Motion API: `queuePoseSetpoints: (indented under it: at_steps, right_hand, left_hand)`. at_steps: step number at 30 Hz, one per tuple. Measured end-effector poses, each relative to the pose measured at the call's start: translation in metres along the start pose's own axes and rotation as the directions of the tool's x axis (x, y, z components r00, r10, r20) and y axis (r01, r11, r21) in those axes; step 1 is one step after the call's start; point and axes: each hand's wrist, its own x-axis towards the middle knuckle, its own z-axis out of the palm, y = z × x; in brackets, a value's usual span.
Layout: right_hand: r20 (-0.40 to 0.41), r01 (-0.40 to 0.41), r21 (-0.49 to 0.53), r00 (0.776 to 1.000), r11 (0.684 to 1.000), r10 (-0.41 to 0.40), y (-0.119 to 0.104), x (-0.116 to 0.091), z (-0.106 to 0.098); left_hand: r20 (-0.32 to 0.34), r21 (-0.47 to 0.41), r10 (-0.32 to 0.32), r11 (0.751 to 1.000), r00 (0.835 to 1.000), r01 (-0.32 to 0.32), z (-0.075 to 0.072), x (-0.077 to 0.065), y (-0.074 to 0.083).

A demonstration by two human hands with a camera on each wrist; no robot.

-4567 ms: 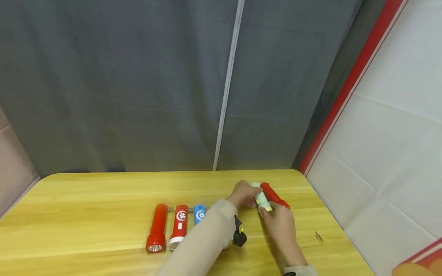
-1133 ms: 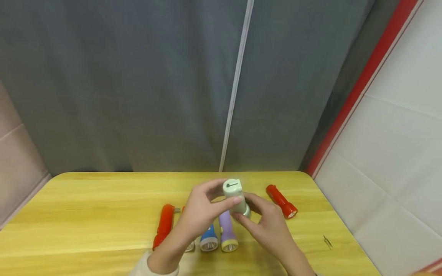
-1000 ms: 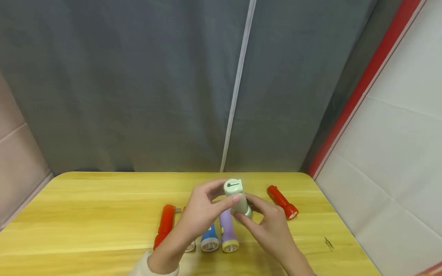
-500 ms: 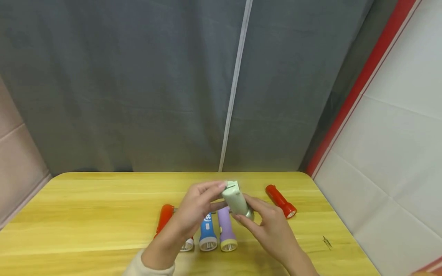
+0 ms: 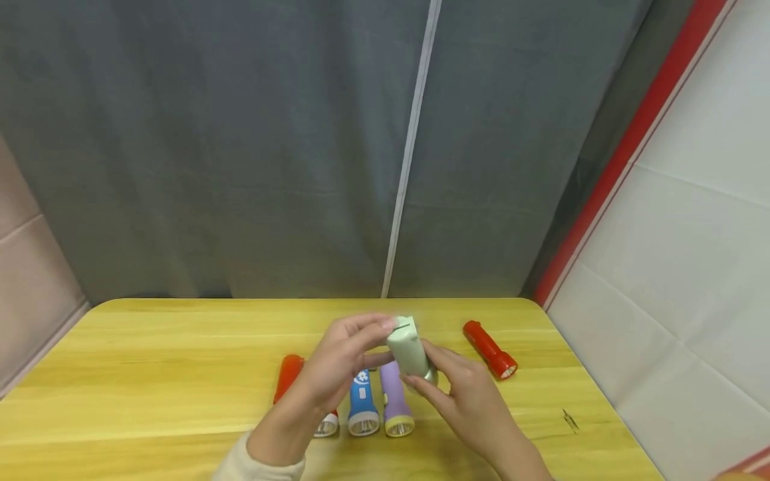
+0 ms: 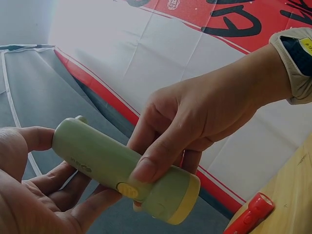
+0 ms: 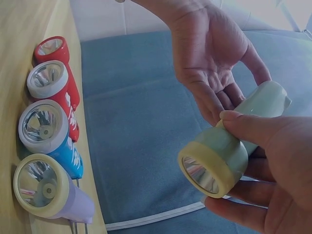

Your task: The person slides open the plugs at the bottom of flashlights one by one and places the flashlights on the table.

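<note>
Between both hands, over the middle of the table, is a light green flashlight (image 5: 406, 351) with a yellow rim and a yellow switch. Its tail points up and away; the lens end (image 7: 199, 174) faces down toward the person. My right hand (image 5: 472, 401) grips it just behind the head, thumb beside the yellow switch (image 6: 127, 189) in the left wrist view. My left hand (image 5: 333, 364) pinches the tail end, thumb on the end and fingers beneath. Below the hands stand a purple flashlight (image 5: 394, 401) and a blue flashlight (image 5: 362, 404) in a row.
Left in that row, partly behind the left arm, lie a red-and-white flashlight (image 5: 327, 426) and a red flashlight (image 5: 289, 374). Another red flashlight (image 5: 490, 351) lies at the back right. A small dark mark (image 5: 570, 421) shows near the table's right edge. A grey curtain (image 5: 240, 167) hangs behind.
The green flashlight has come from beside the red one at back right to the middle, raised in both hands. Within the last second, my left thumb shifted from its side to its tail end.
</note>
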Motion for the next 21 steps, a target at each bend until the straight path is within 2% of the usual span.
queuePoseSetpoints:
  at_steps: [12, 21]
  right_hand:
    - [-0.009, 0.036, -0.027, 0.999, 0.999, -0.036, -0.0005, -0.0005, 0.0007]
    - [0.010, 0.018, -0.041, 1.000, 0.999, -0.018, -0.0014, -0.0002, 0.0014]
  left_hand:
    - [-0.009, 0.009, -0.018, 1.000, 1.000, 0.018, 0.0003, 0.0003, -0.0017]
    - [-0.017, 0.010, -0.032, 0.999, 0.999, 0.032, 0.0000, 0.0008, -0.0015]
